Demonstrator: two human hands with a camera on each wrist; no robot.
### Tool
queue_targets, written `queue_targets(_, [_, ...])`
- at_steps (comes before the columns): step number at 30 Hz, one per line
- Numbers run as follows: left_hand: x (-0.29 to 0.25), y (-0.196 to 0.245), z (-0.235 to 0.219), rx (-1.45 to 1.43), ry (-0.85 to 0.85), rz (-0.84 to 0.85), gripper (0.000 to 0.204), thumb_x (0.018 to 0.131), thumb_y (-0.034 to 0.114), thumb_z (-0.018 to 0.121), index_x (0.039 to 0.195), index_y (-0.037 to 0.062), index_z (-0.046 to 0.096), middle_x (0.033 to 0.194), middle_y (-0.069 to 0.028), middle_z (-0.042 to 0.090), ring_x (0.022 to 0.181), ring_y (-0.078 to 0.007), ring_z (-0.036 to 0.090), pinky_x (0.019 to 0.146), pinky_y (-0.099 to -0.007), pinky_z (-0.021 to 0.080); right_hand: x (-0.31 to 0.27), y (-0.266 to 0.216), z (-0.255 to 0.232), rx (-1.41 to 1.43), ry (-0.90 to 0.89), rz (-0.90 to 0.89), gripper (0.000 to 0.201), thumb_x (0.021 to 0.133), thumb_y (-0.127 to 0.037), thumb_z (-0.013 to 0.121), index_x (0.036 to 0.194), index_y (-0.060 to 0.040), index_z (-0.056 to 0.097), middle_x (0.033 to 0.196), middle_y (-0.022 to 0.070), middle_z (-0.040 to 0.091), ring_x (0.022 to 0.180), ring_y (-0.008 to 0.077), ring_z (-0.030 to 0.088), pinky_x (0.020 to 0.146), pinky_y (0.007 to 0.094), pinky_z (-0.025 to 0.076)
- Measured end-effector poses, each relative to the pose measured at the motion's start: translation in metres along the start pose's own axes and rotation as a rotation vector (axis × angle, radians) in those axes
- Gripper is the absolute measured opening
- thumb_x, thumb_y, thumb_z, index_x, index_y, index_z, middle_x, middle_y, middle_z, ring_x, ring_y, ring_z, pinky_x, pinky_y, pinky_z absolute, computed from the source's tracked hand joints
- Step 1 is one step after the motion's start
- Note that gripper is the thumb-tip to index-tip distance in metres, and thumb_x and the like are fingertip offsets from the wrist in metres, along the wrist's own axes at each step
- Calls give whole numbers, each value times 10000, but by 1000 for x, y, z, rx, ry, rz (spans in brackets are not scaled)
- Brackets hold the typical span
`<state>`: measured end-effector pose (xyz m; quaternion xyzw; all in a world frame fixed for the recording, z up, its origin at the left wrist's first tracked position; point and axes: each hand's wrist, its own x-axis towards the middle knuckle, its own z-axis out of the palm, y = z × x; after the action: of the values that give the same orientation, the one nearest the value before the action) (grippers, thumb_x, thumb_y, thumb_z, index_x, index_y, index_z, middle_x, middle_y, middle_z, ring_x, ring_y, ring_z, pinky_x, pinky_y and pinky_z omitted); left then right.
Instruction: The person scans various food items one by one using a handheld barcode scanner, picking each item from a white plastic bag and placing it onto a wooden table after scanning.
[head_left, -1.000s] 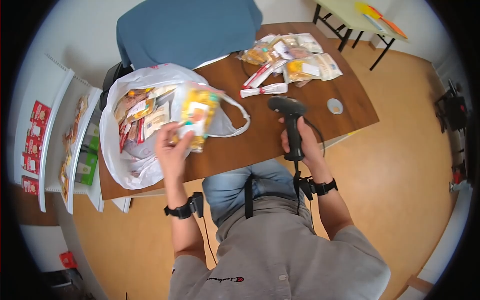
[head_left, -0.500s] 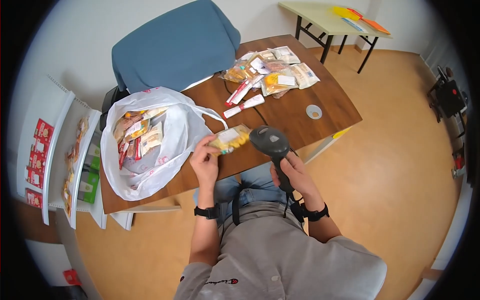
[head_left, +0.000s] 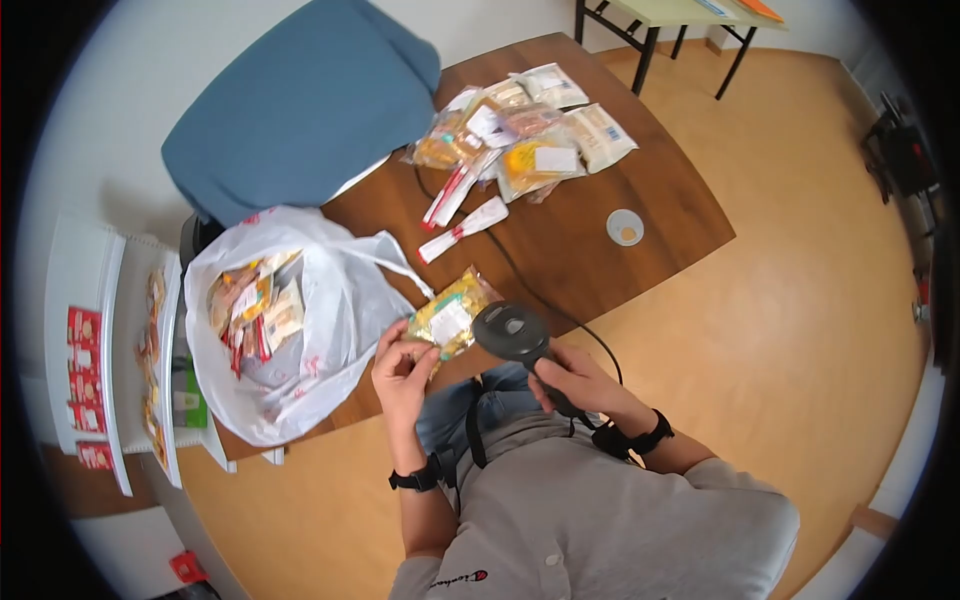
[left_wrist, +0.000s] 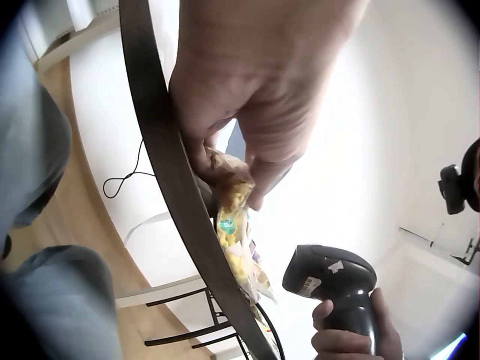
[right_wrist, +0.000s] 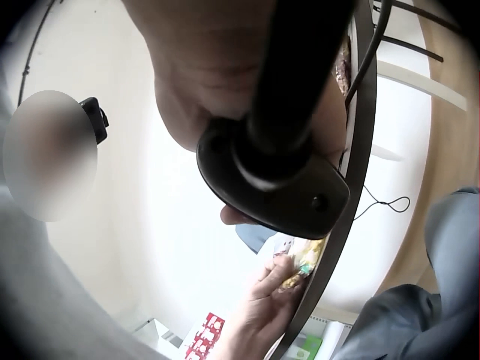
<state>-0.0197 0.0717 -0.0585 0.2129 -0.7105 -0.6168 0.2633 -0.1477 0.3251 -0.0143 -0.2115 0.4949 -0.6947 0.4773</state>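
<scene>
My left hand [head_left: 402, 378] pinches the corner of a clear packet of yellow food [head_left: 452, 315] that has a white label facing up, close over the table's front edge. In the left wrist view the packet [left_wrist: 238, 240] hangs from thumb and fingers. A black handheld barcode scanner [head_left: 512, 332] is gripped by its handle in my right hand [head_left: 580, 380]. Its head overlaps the packet's right end in the head view. The right wrist view has the scanner [right_wrist: 274, 180] large in front, with the left hand [right_wrist: 262, 304] and packet beyond it.
A white plastic bag [head_left: 340, 350] holding several packets stands at the table's left. More packets [head_left: 540, 165] are piled at the back of the wooden table [head_left: 560, 260], near a blue cloth-covered object [head_left: 300, 110]. The scanner's cable [head_left: 530, 285] crosses the tabletop. Shelves [head_left: 115, 350] stand left.
The left hand has brought the packet from over the bag to the right and turned its label up. The right hand has lowered the scanner and brought its head beside the packet.
</scene>
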Motion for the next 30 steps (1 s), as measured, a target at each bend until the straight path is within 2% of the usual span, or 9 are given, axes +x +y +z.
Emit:
queue_targets(8, [-14,7,-4,-40,58,95,285,764,-166,704,978,-11,600,1231,-169,551,1087,-223,604,929,-340,501,22,-16,-17,82,-24,-3,409,1042,-374,451,1258,-32,508,744,25,557,608,93,552,563,243,451])
queue_targets(10, [-2,21,-10,-76,76,139,263,766,-146,712,941,4,586,1099,-129,593,980,-189,626,863,-309,520,25,-18,-20,164,11,0,447,1046,-403,430,1287,-34,501,742,34,561,604,99,552,562,243,447])
queue_targets(14, [78,70,1,-26,130,116,270,766,-75,757,935,41,580,1028,-53,593,925,-136,615,772,-262,528,30,-7,-29,202,156,-59,527,1048,-478,351,1296,-36,495,750,56,578,599,120,561,557,245,443])
queue_targets(17, [169,83,34,-89,-12,352,246,807,-83,715,975,39,582,997,-31,600,886,-124,615,755,-240,519,31,-3,-27,210,209,-65,561,1037,-508,354,1288,-27,498,743,60,576,583,127,562,542,251,445])
queue_targets(19, [218,81,62,-253,-114,284,251,833,-54,704,1050,27,608,982,-30,611,887,-121,610,763,-244,515,33,3,-25,149,293,-100,585,1028,-527,363,1278,-17,503,738,63,577,566,133,564,525,254,445])
queue_targets(21, [252,74,73,-145,-277,230,245,844,-6,710,1073,24,629,1023,-30,624,923,-127,610,785,-261,522,34,6,-22,131,326,-115,599,1027,-526,367,1265,7,502,715,68,574,551,141,567,516,257,444])
queue_targets(22, [265,61,76,183,-200,422,245,841,22,715,1076,33,645,1041,-46,643,932,-141,627,802,-275,528,35,8,-22,128,352,-124,600,1030,-522,361,1265,13,498,709,70,573,551,142,567,516,256,443])
queue_targets(23, [250,76,73,412,-54,592,220,842,56,714,1056,44,662,1062,-76,662,938,-176,649,825,-296,532,35,9,-20,115,321,-111,600,1030,-522,361,1265,13,498,709,70,573,551,142,567,516,256,443])
queue_targets(30, [126,67,-75,412,298,357,125,885,82,673,996,26,685,945,-71,705,857,-150,671,758,-274,537,41,3,-10,129,394,-150,592,1046,-499,318,1264,26,479,698,78,571,533,152,555,517,266,446])
